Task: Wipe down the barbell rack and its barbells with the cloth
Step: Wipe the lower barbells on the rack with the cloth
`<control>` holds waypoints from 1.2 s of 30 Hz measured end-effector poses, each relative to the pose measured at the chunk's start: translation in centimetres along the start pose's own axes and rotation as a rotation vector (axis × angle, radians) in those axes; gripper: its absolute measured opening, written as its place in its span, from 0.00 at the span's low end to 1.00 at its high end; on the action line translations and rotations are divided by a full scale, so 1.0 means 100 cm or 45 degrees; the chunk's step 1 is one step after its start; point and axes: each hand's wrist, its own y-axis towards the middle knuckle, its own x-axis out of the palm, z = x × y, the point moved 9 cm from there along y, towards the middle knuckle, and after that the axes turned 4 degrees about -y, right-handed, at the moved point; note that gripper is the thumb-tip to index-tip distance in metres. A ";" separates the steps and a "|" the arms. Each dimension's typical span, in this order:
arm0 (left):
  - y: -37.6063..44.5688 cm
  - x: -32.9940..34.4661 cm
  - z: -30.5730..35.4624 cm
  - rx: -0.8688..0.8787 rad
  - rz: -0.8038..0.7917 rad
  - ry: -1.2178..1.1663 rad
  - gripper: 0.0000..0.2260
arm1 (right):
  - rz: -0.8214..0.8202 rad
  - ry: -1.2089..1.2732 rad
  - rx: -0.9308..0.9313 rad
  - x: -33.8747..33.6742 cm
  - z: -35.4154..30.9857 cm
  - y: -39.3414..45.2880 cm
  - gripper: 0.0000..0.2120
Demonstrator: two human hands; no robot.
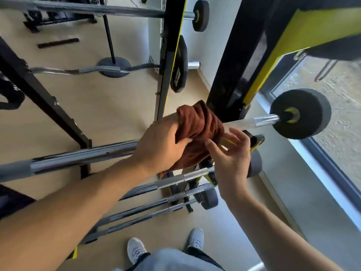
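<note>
A rust-brown cloth [199, 130] is bunched over a chrome barbell [78, 157] that lies across the black and yellow rack [232, 75]. My left hand [160, 143] grips the cloth from the left, on top of the bar. My right hand [232, 155] hovers at the cloth's right edge, fingers spread, fingertips touching or nearly touching the fabric. The bar's right end carries a round black weight [304, 114]. More barbells [156, 202] rest on lower pegs beneath my hands. Others hang higher up, one a curl bar [64, 71].
A second rack upright [170, 55] stands behind. A glass window wall [332, 133] runs along the right. Beige floor lies below, with my grey shoes [136, 249] near the bottom edge. A black plate [178, 65] hangs on the far upright.
</note>
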 end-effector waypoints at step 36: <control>-0.009 0.258 -0.002 -0.695 -0.068 0.025 0.25 | -0.405 -0.507 0.101 -0.148 0.152 0.082 0.14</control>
